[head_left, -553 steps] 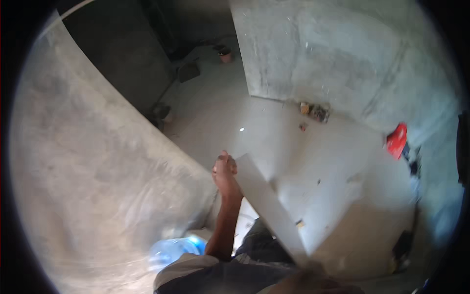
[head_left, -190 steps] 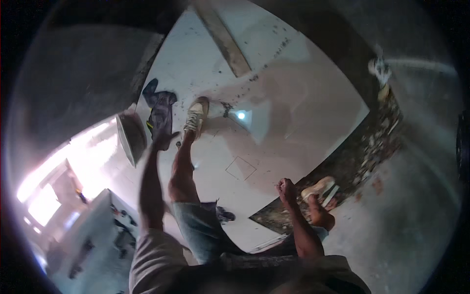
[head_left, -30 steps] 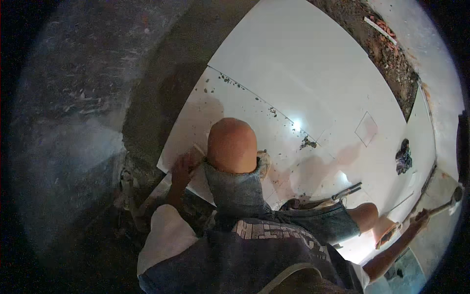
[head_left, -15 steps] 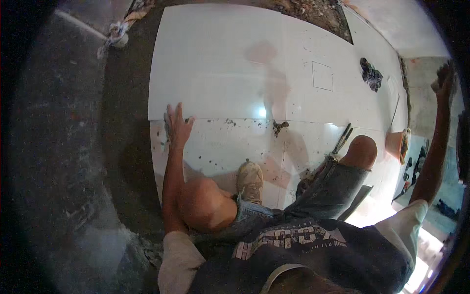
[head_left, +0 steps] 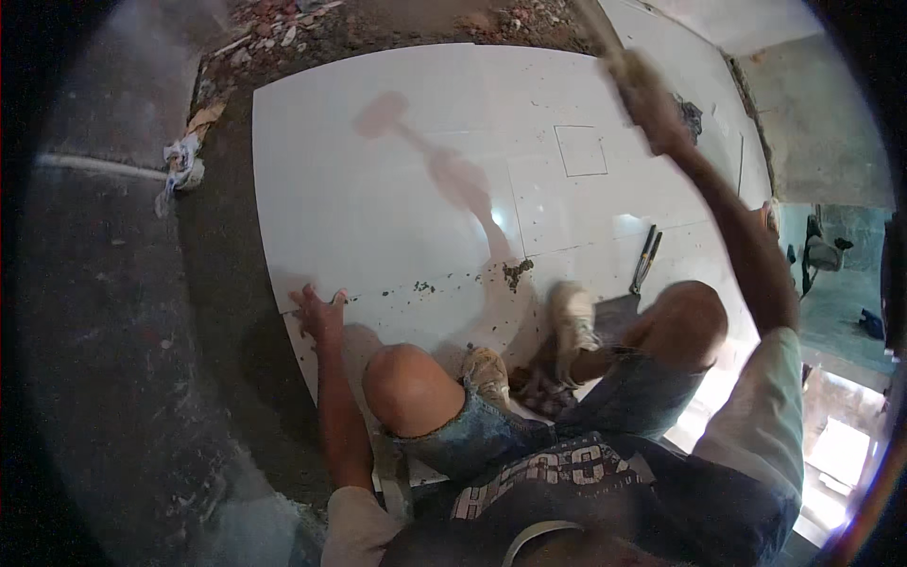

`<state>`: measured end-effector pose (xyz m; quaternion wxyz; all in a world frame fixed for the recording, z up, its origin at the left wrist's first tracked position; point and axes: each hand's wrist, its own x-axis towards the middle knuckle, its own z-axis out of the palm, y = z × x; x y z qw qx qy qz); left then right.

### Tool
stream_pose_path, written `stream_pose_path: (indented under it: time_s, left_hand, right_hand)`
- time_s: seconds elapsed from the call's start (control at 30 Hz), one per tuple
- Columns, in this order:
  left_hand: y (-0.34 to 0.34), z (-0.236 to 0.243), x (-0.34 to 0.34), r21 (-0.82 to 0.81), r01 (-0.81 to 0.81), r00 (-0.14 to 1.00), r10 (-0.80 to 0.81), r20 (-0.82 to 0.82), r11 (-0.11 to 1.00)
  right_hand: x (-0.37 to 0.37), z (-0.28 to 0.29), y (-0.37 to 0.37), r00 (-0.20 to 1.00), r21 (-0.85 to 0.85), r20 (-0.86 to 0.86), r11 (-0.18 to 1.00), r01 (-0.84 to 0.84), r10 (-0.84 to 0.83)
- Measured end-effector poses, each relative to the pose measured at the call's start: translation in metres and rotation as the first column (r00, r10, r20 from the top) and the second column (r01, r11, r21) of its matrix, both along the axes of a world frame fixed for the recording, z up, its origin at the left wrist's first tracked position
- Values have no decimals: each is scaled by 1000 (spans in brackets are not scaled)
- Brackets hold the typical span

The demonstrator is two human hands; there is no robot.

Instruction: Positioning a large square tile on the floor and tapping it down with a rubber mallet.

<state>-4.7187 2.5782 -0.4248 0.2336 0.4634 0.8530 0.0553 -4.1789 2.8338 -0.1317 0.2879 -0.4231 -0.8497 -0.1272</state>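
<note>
My right hand [head_left: 652, 104], smeared by motion, is raised at the upper right and wrapped round the wooden handle [head_left: 602, 28] of a mallet. Its head is only a blur at the top edge, but a shadow with a broad, rounded head lies across the large white floor tile [head_left: 331, 189]. My left hand [head_left: 319, 312] rests with fingers spread at the tile's near left corner, by the joint with the nearer tile. Dark mortar crumbs [head_left: 517, 272] are scattered along that joint.
Pincers with black handles [head_left: 645, 257] lie by my right shoe [head_left: 573, 317]. A square outline [head_left: 581, 151] marks the right-hand tile. Behind my raised hand is a black crumpled bag [head_left: 693, 121]. Rubble [head_left: 274, 28] lies past the far tile edge; a dark wall [head_left: 104, 331] stands left.
My right arm has swung in from the far right to above the tiles, bringing the mallet handle into sight. My right shoe has come forward. The view has shifted; my left hand stays at the joint.
</note>
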Motion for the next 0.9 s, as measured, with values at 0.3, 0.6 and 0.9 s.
stream_pose_path:
  time_s: [0.3, 0.6, 0.9]
  left_hand:
    - [41, 5, -71, -377, 459, 877, -343, 335, 804]
    - [85, 21, 149, -136, 453, 891, -453, 30, 881]
    - [71, 47, 205, -190, 425, 891, -447, -85, 885]
  right_hand:
    - [-162, -110, -75, 987, -902, -160, 406, -148, 5]
    - [-215, -159, -60, 968, -911, -229, 328, -251, 102]
    - [-129, -198, -79, 934, -939, -170, 341, -55, -315]
